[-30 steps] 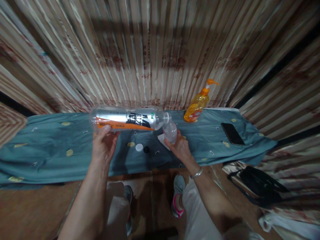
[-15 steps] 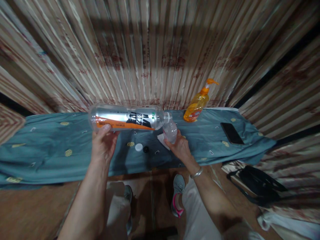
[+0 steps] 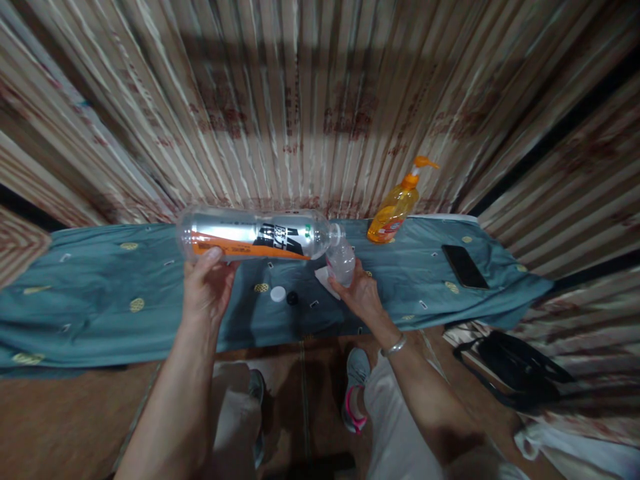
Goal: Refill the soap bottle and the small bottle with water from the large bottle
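My left hand [image 3: 207,283] is closed around the base end of a large clear plastic bottle [image 3: 250,235] with a silver, black and orange label. The bottle lies level in the air, its mouth pointing right. My right hand [image 3: 359,290] grips a smaller clear plastic bottle [image 3: 341,261], tilted so that its neck meets the large bottle's mouth. A white tissue-like piece [image 3: 326,283] shows beside my right fingers. Below the large bottle, a white cap [image 3: 278,294] and a black cap [image 3: 292,298] lie side by side on the cloth.
A green-blue patterned cloth [image 3: 100,300] covers the low bench. An orange pump bottle [image 3: 393,212] stands at the back right, and a black phone [image 3: 465,267] lies farther right. A black bag [image 3: 520,370] rests low at the right. Striped curtains [image 3: 295,100] hang behind.
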`<state>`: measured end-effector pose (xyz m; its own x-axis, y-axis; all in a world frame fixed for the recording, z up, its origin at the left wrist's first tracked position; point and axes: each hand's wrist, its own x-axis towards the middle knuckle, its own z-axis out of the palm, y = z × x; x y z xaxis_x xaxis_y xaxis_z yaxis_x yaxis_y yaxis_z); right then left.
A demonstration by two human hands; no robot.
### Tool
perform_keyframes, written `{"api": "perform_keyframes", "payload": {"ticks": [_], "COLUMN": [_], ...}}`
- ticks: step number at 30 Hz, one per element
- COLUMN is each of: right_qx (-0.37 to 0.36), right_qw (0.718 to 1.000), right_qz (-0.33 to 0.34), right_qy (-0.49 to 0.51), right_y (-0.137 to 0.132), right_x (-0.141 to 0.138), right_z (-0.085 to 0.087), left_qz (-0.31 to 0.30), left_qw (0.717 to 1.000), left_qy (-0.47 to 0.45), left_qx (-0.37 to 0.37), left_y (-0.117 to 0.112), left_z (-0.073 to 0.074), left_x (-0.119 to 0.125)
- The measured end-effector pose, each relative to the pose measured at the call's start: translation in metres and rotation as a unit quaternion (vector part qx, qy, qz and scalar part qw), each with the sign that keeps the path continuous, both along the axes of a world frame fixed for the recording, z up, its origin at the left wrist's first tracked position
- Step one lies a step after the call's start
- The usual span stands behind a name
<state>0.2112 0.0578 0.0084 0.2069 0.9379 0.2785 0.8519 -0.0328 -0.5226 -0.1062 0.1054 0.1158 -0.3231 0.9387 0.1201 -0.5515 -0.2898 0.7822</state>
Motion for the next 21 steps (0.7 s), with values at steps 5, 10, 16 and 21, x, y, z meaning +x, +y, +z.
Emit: {"api": "perform_keyframes", "payload": {"ticks": [5,10,16,21], "right_qx": [-0.008,0.005,-0.013,-0.001], "right_qw": [1.000,1.000,1.000,1.000], "right_qz": [-0.003,0.004,-0.004,0.002], "right_qy": [0.004,0.005,0.011,0.024], "right_y": [-0.0011,-0.0013,-0.0006,-0.0011], "right_x": [0.0002,-0.0001,-0.0002,0.0015], "right_z": [0.0011,0.0030,0.0035,0.0003], "left_qz": [-0.004,0.003,-0.007,-0.009], "left_qw": [1.000,1.000,1.000,1.000], "left_qy": [0.005,-0.005,0.008,0.012], "left_qx": [-0.003,0.005,0.010,0.008], "left_y": [0.0003,0.0013,0.0024,0.0022], "left_z": [0.0002,-0.0014,-0.0021,-0.0022], "left_x": [0.0002,0.0026,-0.0001,-0.0010]}}
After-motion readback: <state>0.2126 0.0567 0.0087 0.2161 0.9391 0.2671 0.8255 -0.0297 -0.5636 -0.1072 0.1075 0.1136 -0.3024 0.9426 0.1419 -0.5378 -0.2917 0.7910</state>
